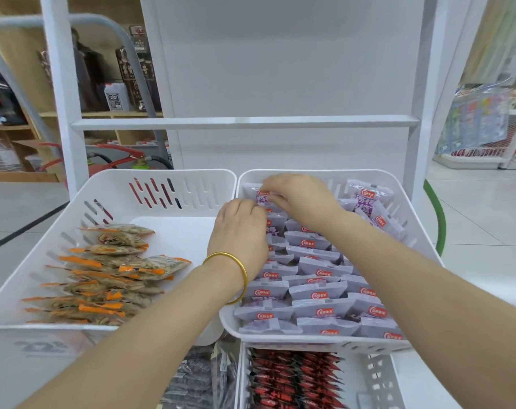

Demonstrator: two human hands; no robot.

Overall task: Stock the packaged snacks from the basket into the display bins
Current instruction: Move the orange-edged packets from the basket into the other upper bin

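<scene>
Fingers point(270, 184) of right hand point(298, 199) bent downward, closed on the top edge of one upright purple packet point(251, 192) at the far left corner of the right display bin point(414, 228). Fingers point(252, 208) of left hand point(239, 228) curled down among the packets just near of that corner, tips hidden behind the knuckles; cannot tell whether gripping anything. Hands almost touching, left one nearer. Gold bangle point(234, 262) on the left wrist.

Head view, top tier: two white slotted bins side by side on a white shelf frame point(251, 124).
- Right display bin: filled with purple packets point(318, 290), each bearing a red oval logo, standing in overlapping rows from near edge to far edge; several at the far right tilted against the wall.
- Left display bin point(168, 174): orange-edged clear packets point(109, 276) of brownish snack stacked along its left side; right part of its floor bare.

Head view, lower tier: lower bin point(379, 379) under the right display bin, holding red-and-black packets point(295, 379) in rows. Dark packets point(192, 379) to its left, partly hidden by the left forearm.

Background, far left: wooden shelves with dark bottles point(139, 63); grey tubular bar point(59, 20) in front.
</scene>
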